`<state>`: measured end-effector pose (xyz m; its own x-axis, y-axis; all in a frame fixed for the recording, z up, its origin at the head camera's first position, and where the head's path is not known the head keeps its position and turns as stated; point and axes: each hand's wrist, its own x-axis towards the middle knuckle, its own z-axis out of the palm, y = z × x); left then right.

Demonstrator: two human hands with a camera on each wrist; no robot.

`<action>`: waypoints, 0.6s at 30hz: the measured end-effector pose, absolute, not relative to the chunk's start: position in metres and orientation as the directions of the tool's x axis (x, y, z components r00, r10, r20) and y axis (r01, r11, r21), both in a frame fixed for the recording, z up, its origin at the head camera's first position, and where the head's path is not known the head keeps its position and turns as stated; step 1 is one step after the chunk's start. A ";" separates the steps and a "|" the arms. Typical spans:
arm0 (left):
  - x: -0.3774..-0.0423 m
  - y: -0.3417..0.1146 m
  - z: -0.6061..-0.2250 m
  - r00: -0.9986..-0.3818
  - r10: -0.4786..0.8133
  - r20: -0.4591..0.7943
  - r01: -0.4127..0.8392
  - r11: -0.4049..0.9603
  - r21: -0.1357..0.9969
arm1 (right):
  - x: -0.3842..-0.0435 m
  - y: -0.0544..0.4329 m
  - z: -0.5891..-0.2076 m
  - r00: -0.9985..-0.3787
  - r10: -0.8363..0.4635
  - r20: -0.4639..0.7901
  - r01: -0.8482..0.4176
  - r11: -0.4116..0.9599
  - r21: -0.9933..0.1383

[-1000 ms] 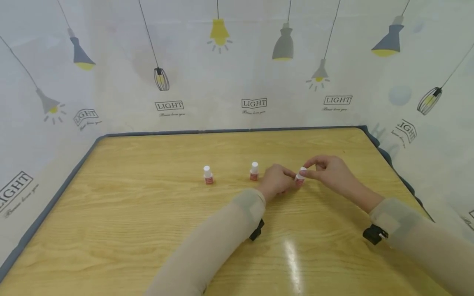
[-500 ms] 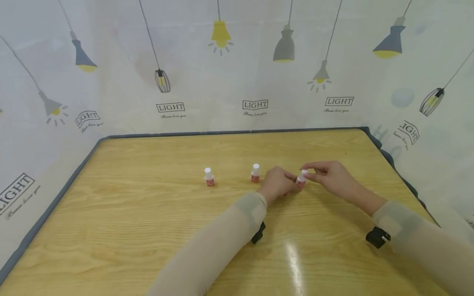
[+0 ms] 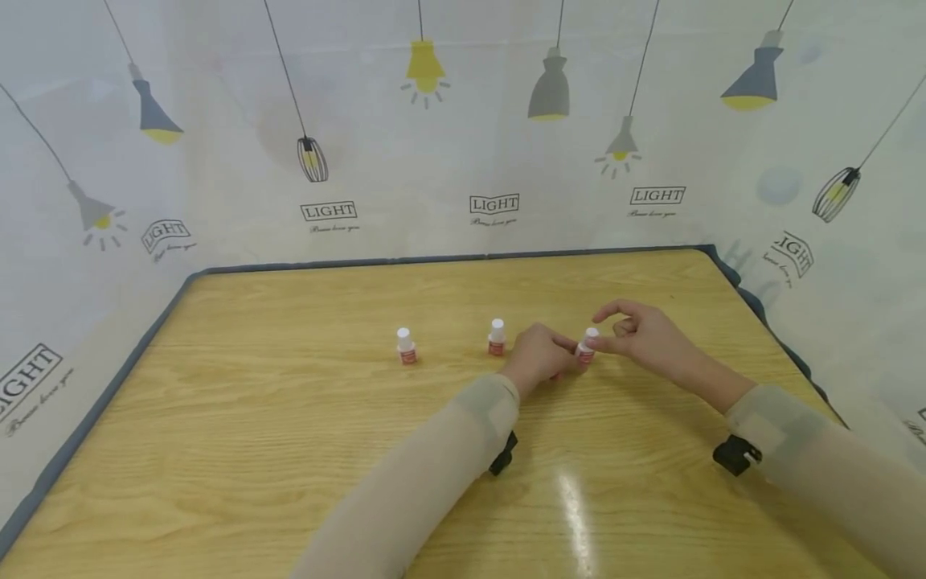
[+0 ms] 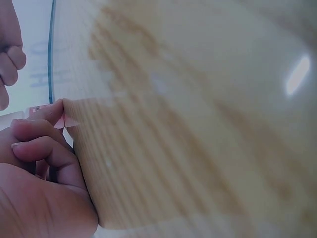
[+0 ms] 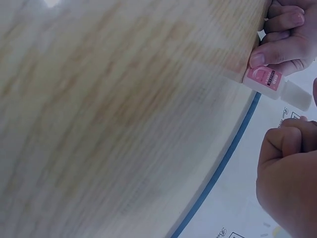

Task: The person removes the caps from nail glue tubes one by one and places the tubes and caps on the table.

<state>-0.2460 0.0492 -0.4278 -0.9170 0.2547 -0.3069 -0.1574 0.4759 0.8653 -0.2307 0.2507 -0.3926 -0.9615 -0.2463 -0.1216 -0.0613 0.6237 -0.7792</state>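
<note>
A small white bottle [image 3: 586, 347] with a pink-red label and white cap stands on the wooden table, tilted slightly. My left hand [image 3: 538, 355] grips it low down between thumb and fingers; the right wrist view shows the left thumb pressed against the label [image 5: 264, 77]. At the cap [image 5: 296, 95], my right hand [image 3: 654, 346] touches with its thumb, while the bent index finger is raised clear of it. The right hand's other fingers are curled in. A small reddish patch shows under my left hand; I cannot tell what it is.
Two similar bottles stand upright to the left: one bottle [image 3: 496, 338] close beside my left hand, another bottle [image 3: 407, 346] farther left. The wooden table [image 3: 289, 418] ends at a dark blue edge [image 3: 347, 262], against a wall covering printed with lamps.
The right index finger has lifted off the cap, where thumb and finger pinched it half a second ago. The left hand keeps its hold, and the two other bottles stay put.
</note>
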 end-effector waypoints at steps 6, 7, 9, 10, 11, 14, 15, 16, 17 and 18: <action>-0.246 0.050 -0.427 -0.916 0.258 -0.309 -0.155 0.483 0.862 | -0.232 0.249 -0.394 -0.963 -0.242 -0.117 -0.078 0.669 -0.739; -0.246 0.050 -0.428 -0.915 0.258 -0.310 -0.157 0.482 0.862 | -0.231 0.249 -0.394 -0.963 -0.246 -0.112 -0.084 0.665 -0.742; -0.246 0.050 -0.428 -0.914 0.258 -0.312 -0.160 0.478 0.864 | -0.230 0.250 -0.394 -0.962 -0.256 -0.097 -0.099 0.657 -0.747; -0.246 0.049 -0.429 -0.914 0.261 -0.310 -0.158 0.476 0.865 | -0.230 0.250 -0.393 -0.961 -0.262 -0.091 -0.108 0.654 -0.749; -0.246 0.049 -0.429 -0.914 0.262 -0.309 -0.157 0.473 0.867 | -0.229 0.249 -0.392 -0.959 -0.271 -0.087 -0.115 0.650 -0.752; -0.246 0.048 -0.429 -0.915 0.269 -0.300 -0.147 0.469 0.871 | -0.228 0.248 -0.390 -0.951 -0.298 -0.078 -0.141 0.646 -0.751; -0.246 0.047 -0.428 -0.915 0.271 -0.298 -0.144 0.472 0.870 | -0.228 0.248 -0.389 -0.949 -0.304 -0.080 -0.144 0.645 -0.751; -0.246 0.047 -0.428 -0.915 0.272 -0.299 -0.142 0.476 0.868 | -0.228 0.248 -0.388 -0.947 -0.309 -0.082 -0.145 0.645 -0.750; -0.246 0.047 -0.428 -0.915 0.269 -0.302 -0.145 0.479 0.866 | -0.228 0.248 -0.388 -0.946 -0.314 -0.083 -0.149 0.646 -0.749; -0.246 0.047 -0.427 -0.914 0.267 -0.306 -0.148 0.484 0.863 | -0.228 0.248 -0.387 -0.945 -0.317 -0.083 -0.151 0.648 -0.746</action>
